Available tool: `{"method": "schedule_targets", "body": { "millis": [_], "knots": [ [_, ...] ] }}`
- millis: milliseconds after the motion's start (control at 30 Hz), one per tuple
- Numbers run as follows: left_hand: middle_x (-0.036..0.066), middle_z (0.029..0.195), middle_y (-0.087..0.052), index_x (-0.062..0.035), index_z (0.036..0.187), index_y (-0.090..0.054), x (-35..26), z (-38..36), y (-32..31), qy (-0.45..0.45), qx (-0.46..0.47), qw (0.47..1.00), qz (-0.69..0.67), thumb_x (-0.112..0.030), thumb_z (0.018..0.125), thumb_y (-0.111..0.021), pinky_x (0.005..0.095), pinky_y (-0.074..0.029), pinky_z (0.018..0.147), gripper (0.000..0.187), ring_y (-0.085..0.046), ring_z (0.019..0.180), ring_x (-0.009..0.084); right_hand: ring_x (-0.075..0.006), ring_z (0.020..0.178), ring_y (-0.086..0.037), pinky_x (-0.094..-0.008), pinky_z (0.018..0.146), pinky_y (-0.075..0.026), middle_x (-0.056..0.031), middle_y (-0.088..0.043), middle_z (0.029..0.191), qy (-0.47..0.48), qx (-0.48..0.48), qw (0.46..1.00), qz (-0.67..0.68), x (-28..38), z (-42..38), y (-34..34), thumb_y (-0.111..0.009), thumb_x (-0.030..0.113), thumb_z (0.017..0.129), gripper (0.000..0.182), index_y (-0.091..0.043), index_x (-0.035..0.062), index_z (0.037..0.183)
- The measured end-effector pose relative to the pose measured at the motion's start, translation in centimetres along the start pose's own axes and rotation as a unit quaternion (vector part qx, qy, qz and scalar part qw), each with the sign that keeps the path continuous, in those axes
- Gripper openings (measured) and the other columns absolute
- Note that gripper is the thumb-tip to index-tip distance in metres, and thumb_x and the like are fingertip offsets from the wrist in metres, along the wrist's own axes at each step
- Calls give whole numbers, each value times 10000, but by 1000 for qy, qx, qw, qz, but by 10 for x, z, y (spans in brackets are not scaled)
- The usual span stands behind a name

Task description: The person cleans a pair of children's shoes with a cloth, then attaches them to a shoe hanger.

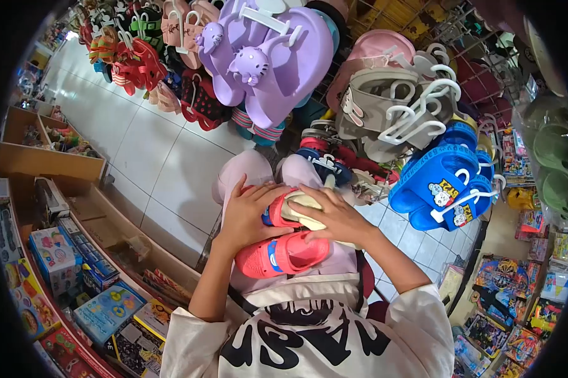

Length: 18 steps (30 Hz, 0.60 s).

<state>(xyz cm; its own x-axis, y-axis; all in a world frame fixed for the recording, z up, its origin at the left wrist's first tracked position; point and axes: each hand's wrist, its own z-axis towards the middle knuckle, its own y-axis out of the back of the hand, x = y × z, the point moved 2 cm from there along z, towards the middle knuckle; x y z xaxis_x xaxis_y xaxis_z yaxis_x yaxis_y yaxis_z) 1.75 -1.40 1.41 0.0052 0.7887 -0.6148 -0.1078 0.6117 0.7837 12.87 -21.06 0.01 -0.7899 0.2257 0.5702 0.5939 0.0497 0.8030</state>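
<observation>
— White cotton T-shirt with bold black lettering (309, 337) is seen closest to the lens, at 6 o'clock. What is held just above it?

— A coral-pink rubber clog with a blue tab (284, 253) is laid across the lap, toe toward 9 o'clock. A second coral clog (279, 211) is gripped above it, together with a cream-coloured shoe insert (306, 208).

— How are the hands set?

— The left hand (249, 214) is wrapped over the upper clog from 9 o'clock, fingers spread. The right hand (337, 217) is pressed on the cream insert from 3 o'clock. Both hands are closed on that same upper clog, fingertips nearly meeting.

— And around them?

— Lilac foam sandals with cat faces (265, 60) are hung on a white hanger at 12 o'clock. Grey slip-on sandals on white hangers (384, 104) are seen at 1 o'clock, bright blue children's clogs with cartoon badges (444, 186) at 3 o'clock. Red strappy sandals (132, 66) are hung at 11 o'clock. White floor tiles (151, 157) are visible beneath. Wooden shelves with boxed toys (76, 258) are ranged at 8 o'clock.
</observation>
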Motion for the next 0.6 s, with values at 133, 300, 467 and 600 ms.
{"method": "schedule_targets", "body": {
  "millis": [133, 300, 467, 600],
  "knots": [
    [96, 1167, -648, -211, 1276, -583, 0, -2, 2, -19, -23, 1000, -7, -574, 597, -774, 542, -258, 1098, 793, -602, 1123, 266, -372, 1204, -391, -472, 1052, -355, -114, -257, 1507, -1, -61, 995, 77, -5, -6, 7, -789, 397, 678, 879, -387, 204, 1435],
    [91, 1166, -650, -196, 1258, -597, -1, -2, -4, -20, -29, 999, -6, -555, 563, -804, 535, -236, 1114, 809, -596, 1133, 281, -377, 1290, -324, -485, 1059, -301, -132, -367, 1413, -2, -26, 998, 53, -8, -11, 5, -776, 365, 717, 780, -451, 206, 1408],
    [91, 1195, -636, -207, 1297, -557, -1, -3, -1, -28, -16, 999, 9, -560, 615, -768, 552, -250, 1099, 797, -589, 1143, 267, -309, 1245, -406, -468, 1052, -305, -92, -452, 1321, 36, -72, 996, -31, -2, -15, 5, -699, 291, 791, 621, -501, 212, 1374],
    [62, 1202, -635, -162, 1272, -563, -2, -7, -6, -20, -35, 999, 2, -512, 579, -819, 536, -237, 1118, 817, -581, 1154, 260, -286, 1084, -532, -407, 931, -435, -82, -533, 1311, 92, -139, 986, -28, -2, -15, 6, -686, 147, 784, 531, -566, 155, 1301]
  ]
}}
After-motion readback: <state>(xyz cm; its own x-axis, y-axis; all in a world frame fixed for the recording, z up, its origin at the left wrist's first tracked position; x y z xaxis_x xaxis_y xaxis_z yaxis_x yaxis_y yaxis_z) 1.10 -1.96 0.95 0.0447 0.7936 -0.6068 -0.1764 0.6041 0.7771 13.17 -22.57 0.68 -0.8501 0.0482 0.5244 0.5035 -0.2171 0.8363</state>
